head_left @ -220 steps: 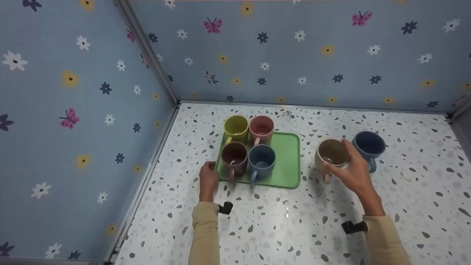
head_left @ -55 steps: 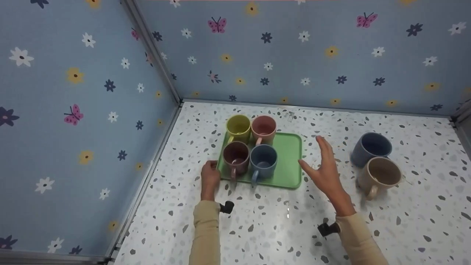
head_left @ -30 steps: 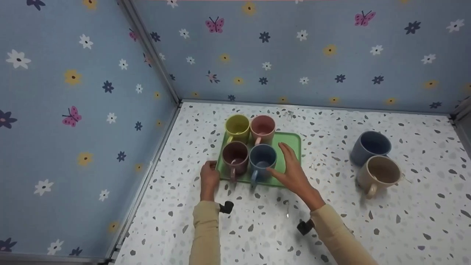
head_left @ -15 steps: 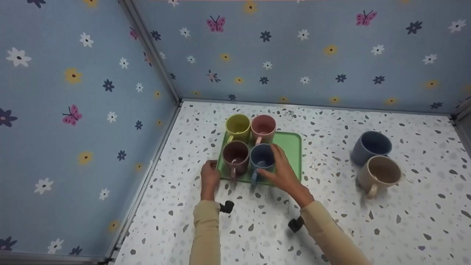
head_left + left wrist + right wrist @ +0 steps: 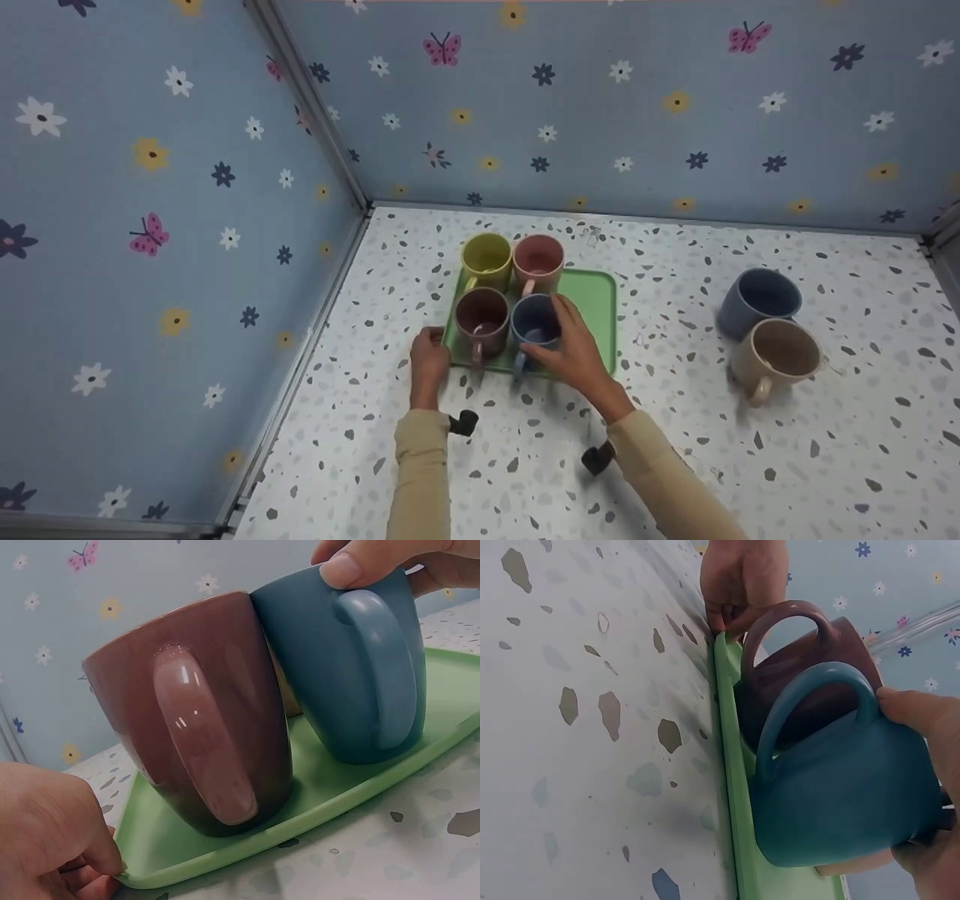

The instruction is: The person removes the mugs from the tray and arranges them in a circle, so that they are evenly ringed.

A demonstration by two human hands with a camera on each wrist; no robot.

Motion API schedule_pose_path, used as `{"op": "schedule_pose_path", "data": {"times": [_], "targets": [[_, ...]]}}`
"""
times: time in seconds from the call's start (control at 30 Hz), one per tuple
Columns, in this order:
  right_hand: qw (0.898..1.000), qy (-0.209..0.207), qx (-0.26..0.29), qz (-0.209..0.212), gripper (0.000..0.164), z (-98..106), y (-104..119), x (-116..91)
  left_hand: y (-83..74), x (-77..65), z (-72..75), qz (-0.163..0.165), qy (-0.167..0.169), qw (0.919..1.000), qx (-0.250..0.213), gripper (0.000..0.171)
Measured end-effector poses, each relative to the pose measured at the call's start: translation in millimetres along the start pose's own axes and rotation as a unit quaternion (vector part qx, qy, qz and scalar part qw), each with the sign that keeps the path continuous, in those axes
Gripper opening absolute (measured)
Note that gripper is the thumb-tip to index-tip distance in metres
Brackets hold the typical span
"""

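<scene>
A green tray (image 5: 587, 315) carries several mugs. My left hand (image 5: 429, 358) pinches the tray's near left corner, thumb on the rim in the left wrist view. My right hand (image 5: 574, 349) grips the light blue mug (image 5: 352, 667) around its rim, thumb near the handle. That mug stands upright on the tray, touching the maroon mug (image 5: 481, 321) to its left. Behind them are a yellow-green mug (image 5: 486, 259) and a pink mug (image 5: 538, 261). The blue mug's far side is hidden by my right fingers.
Off the tray to the right, a beige mug (image 5: 776, 360) and a dark blue mug (image 5: 757, 300) stand close together on the speckled white table (image 5: 517, 480). Flower-patterned walls (image 5: 585, 112) border the table at the back and left.
My right hand has let go of the beige mug, now farther right and nearer me, then moved left onto the tray and taken hold of the light blue mug. My left hand stays put.
</scene>
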State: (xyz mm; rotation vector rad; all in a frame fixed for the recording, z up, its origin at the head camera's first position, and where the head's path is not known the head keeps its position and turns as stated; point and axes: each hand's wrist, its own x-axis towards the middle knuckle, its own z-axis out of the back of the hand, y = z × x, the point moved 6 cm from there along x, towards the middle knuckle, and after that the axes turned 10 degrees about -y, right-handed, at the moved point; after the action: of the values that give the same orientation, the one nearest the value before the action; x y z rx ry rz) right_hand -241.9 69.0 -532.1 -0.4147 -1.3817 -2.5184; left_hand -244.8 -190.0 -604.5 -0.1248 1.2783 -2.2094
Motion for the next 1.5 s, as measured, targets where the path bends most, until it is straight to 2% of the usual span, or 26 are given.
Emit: {"op": "schedule_pose_path", "data": {"times": [0.27, 0.43, 0.63, 0.77, 1.07, 1.4, 1.5], "targets": [[0.999, -0.042, 0.012, 0.007, 0.096, 9.5, 0.0, -9.0, 2.5, 0.3, -0.2, -0.005, 0.003, 1.0, 0.0, 0.041], [0.997, -0.071, 0.028, 0.012, 0.093, 26.5, 4.6, -11.9, 0.7, -0.2, 0.3, -0.02, -0.001, 0.9998, -0.006, 0.041], [0.997, -0.08, 0.01, -0.008, 0.095, 50.3, 5.2, -15.2, -0.5, -0.8, -0.6, -0.02, 0.005, 0.9996, -0.022, 0.043], [0.996, -0.088, -0.003, -0.022, 0.095, 64.9, -0.7, -19.0, 0.6, 0.0, -1.6, -0.015, 0.007, 0.9997, -0.017, 0.043], [0.991, -0.129, 0.0, -0.022, 0.094, 93.0, -14.9, -30.2, -0.1, 0.2, -0.2, -0.012, 0.009, 0.9998, -0.014, 0.042], [0.984, -0.168, -0.003, -0.058, 0.092, 122.5, -33.1, -46.3, 0.6, 0.4, -1.4, -0.007, 0.009, 0.9999, -0.006, 0.04], [0.98, -0.187, -0.012, -0.067, 0.091, 133.0, -37.0, -52.4, 0.7, 0.8, -1.7, -0.016, 0.004, 0.9999, -0.005, 0.039]]}}
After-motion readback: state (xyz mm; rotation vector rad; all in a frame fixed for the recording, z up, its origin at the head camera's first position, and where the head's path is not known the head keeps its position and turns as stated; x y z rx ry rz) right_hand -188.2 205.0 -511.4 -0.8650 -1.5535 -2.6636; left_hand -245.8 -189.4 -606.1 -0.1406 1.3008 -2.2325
